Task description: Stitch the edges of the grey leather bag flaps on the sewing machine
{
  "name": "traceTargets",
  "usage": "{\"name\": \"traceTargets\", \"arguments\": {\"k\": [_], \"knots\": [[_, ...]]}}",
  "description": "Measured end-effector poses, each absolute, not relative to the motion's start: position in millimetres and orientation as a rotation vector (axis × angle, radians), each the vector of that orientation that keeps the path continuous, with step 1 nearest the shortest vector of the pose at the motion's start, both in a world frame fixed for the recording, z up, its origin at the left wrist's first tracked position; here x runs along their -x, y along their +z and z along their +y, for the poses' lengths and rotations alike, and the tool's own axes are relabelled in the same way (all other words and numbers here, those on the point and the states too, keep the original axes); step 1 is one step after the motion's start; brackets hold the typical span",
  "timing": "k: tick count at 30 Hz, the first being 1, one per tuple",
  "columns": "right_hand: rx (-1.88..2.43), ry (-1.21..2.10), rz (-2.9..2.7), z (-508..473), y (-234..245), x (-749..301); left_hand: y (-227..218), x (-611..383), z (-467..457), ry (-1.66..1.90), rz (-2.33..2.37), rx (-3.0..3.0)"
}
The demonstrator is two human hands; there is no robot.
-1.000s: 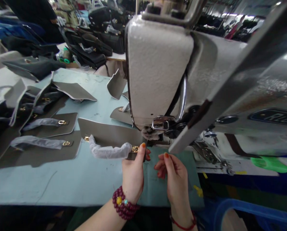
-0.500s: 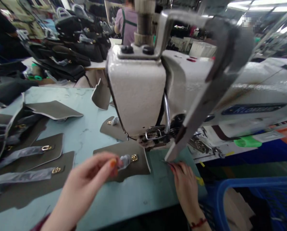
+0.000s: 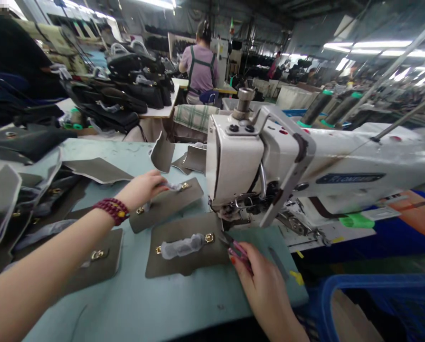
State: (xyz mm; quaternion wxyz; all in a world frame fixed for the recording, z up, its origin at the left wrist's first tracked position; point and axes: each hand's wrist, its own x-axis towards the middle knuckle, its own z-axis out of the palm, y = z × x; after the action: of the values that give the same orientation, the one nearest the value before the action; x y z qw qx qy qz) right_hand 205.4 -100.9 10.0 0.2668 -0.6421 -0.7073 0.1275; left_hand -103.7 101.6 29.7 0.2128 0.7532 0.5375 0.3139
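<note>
My left hand (image 3: pixel 145 189) reaches across the table, its fingers closed on the plastic-wrapped handle (image 3: pixel 173 186) of a grey-brown leather panel (image 3: pixel 165 206). Gold hardware fixes this handle at both ends. Closer to me lies another such panel (image 3: pixel 189 266), with its own wrapped handle (image 3: pixel 182 247). Just to the right of that panel, my right hand (image 3: pixel 265 280) holds small scissors (image 3: pixel 241 252) with pink handles, their dark blades pointing up and left over the panel's edge. Behind them stands a white sewing machine (image 3: pixel 235 159) with a grey metal lever (image 3: pixel 287 190) hanging at its front.
More leather panels (image 3: pixel 101 270) with wrapped handles are heaped on the left of the pale green table (image 3: pixel 137 304). A blue plastic basket (image 3: pixel 326 299) stands at lower right. Black bags (image 3: pixel 123 90) are piled farther back, where a person (image 3: pixel 200 66) in an apron faces away.
My left hand has gone from the near panel to the handle of the farther one. My right hand has turned, and the scissors now show clearly. The view has pulled back from the machine.
</note>
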Motion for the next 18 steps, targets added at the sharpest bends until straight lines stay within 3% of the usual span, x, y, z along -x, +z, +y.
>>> {"name": "traceTargets", "arguments": {"k": [8, 14, 18], "knots": [[2.033, 0.168, -2.111, -56.4, 41.5, -136.6, 99.2, 146.2, 17.3, 0.791, 1.609, -2.529], [2.019, 0.25, -2.112, -51.2, 40.1, -132.3, 93.7, 160.6, 8.1, 0.661, 1.698, -2.693], [1.849, 0.534, -1.958, -91.7, 19.3, -185.7, 86.0, 160.4, 51.3, 0.276, 1.811, -2.869]]}}
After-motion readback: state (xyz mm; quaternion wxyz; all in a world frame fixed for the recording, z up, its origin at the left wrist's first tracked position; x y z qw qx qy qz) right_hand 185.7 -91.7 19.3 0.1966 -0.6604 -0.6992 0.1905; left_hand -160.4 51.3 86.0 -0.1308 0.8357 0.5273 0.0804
